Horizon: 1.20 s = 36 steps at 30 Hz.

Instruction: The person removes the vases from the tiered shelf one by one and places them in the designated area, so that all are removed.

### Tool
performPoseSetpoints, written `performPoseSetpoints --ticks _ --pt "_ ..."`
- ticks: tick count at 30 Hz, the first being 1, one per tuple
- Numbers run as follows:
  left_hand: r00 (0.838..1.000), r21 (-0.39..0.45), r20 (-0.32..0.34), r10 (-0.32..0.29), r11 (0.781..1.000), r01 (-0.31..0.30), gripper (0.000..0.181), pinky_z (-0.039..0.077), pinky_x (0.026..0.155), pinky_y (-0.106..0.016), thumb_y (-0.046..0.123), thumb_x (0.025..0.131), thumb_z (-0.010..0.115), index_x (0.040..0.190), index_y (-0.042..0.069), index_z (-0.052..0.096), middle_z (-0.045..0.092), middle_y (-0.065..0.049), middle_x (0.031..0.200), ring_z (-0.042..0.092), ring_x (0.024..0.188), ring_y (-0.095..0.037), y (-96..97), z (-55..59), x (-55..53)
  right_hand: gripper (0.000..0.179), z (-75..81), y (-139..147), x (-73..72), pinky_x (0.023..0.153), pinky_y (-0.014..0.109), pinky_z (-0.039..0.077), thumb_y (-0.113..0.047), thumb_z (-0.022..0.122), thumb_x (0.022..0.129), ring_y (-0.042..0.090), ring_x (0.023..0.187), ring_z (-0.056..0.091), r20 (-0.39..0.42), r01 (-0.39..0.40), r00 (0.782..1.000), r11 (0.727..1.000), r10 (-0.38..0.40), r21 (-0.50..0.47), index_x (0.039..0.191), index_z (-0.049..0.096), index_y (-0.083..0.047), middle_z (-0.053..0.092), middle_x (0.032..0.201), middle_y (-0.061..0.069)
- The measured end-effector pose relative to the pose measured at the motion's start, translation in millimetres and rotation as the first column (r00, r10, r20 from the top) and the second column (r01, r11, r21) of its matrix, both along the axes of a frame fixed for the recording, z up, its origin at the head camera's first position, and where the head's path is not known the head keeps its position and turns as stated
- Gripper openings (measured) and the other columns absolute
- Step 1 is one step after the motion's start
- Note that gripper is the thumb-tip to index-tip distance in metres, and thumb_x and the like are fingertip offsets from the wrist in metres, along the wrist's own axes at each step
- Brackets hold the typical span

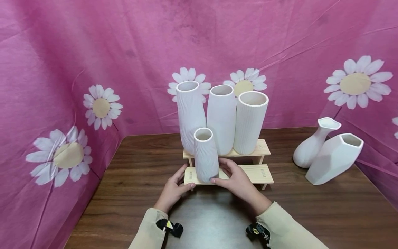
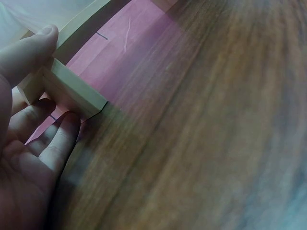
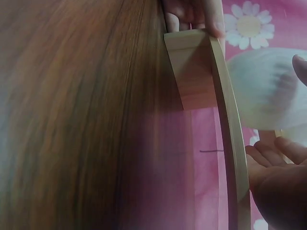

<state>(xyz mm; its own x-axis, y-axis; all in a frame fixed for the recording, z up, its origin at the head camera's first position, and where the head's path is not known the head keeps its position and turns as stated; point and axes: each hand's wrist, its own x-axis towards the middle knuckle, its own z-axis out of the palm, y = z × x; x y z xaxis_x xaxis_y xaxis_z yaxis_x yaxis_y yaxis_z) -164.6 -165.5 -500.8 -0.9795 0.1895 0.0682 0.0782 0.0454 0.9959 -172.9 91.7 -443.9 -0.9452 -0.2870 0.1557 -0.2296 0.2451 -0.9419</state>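
A small white textured vase (image 1: 206,157) stands upright at the left of the lower step of a two-step wooden stand (image 1: 256,173). My right hand (image 1: 237,181) holds it low down, thumb at the front of its base and fingers along its right side. At the stand's left end, my left hand (image 1: 172,191) grips the lower step; the left wrist view shows the thumb (image 2: 31,52) on the wood and fingers around the leg (image 2: 72,88). On the upper step stand three taller white vases: one wavy (image 1: 190,117), one smooth (image 1: 221,121), one ribbed (image 1: 251,124).
To the right on the dark wooden table (image 1: 130,180), a narrow-necked white vase (image 1: 312,148) and a faceted white vase (image 1: 334,160) stand close together. A pink cloth (image 1: 149,41) with daisies hangs behind and along both sides.
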Motion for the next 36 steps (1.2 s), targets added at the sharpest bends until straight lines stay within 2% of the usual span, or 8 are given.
performPoseSetpoints --ticks 5,11,15,22,26,32,36 --pt "1.0 -0.016 -0.012 -0.003 1.0 0.002 0.084 0.053 0.089 -0.023 -0.001 0.086 0.077 0.156 0.002 0.03 0.046 -0.025 0.149 0.059 0.119 -0.025 1.0 2.2 0.4 0.075 1.1 -9.6 -2.0 0.111 0.043 0.04 -0.02 0.09 0.076 0.03 0.13 0.053 0.009 0.006 1.0 1.0 -0.007 0.013 0.138 0.052 0.001 0.059 0.135 0.016" --pt "1.0 -0.007 0.009 0.008 1.0 -0.008 0.083 0.053 0.088 -0.023 -0.003 0.086 0.075 0.156 0.003 0.031 0.047 -0.025 0.148 0.059 0.12 -0.03 1.2 2.3 0.8 0.078 4.6 -18.7 -1.7 0.109 0.044 0.043 -0.024 0.092 0.072 0.026 0.126 0.055 0.022 0.058 0.998 0.997 -0.06 0.059 0.136 0.054 -0.002 0.063 0.13 0.012" --pt "1.0 0.004 0.017 0.007 1.0 -0.007 0.083 0.053 0.088 -0.023 -0.003 0.086 0.075 0.157 0.004 0.031 0.046 -0.025 0.149 0.058 0.121 -0.031 1.0 2.7 1.2 0.077 7.3 -23.0 -0.4 0.104 0.042 0.047 -0.022 0.093 0.07 0.025 0.121 0.059 0.05 0.087 0.995 0.995 -0.089 0.047 0.134 0.055 -0.002 0.064 0.126 0.012" --pt "1.0 0.014 0.001 -0.014 1.0 0.014 0.082 0.054 0.088 -0.024 -0.003 0.088 0.074 0.156 0.001 0.03 0.045 -0.026 0.149 0.059 0.12 -0.029 0.2 2.7 0.8 0.075 6.4 -23.6 1.4 0.099 0.039 0.051 -0.024 0.094 0.069 0.023 0.116 0.061 0.038 0.127 0.991 0.99 -0.13 0.064 0.131 0.057 -0.004 0.065 0.124 0.011" --pt "1.0 0.004 0.02 -0.016 1.0 0.016 0.083 0.054 0.087 -0.023 -0.002 0.087 0.075 0.157 0.003 0.03 0.046 -0.025 0.149 0.059 0.119 -0.029 -0.1 3.1 0.3 0.075 5.1 -20.2 3.2 0.099 0.04 0.051 -0.024 0.094 0.069 0.024 0.116 0.061 0.045 0.138 0.989 0.989 -0.141 0.06 0.13 0.057 -0.003 0.065 0.124 0.011" --pt "1.0 -0.014 0.017 -0.004 1.0 0.004 0.084 0.054 0.084 -0.022 -0.002 0.087 0.076 0.157 0.002 0.029 0.049 -0.025 0.147 0.06 0.116 -0.03 -0.7 3.3 -0.5 0.074 5.0 -11.5 7.3 0.101 0.041 0.049 -0.021 0.094 0.07 0.026 0.118 0.059 0.057 0.146 0.988 0.989 -0.146 0.012 0.13 0.055 0.0 0.063 0.126 0.015" --pt "1.0 -0.018 0.009 -0.009 1.0 0.01 0.084 0.054 0.083 -0.022 -0.001 0.087 0.076 0.157 0.001 0.029 0.05 -0.025 0.146 0.061 0.115 -0.029 -0.5 3.1 -0.7 0.075 4.1 -3.7 11.8 0.103 0.037 0.048 -0.016 0.093 0.072 0.026 0.121 0.058 0.058 0.138 0.989 0.989 -0.135 -0.044 0.134 0.054 -0.001 0.062 0.13 0.016"
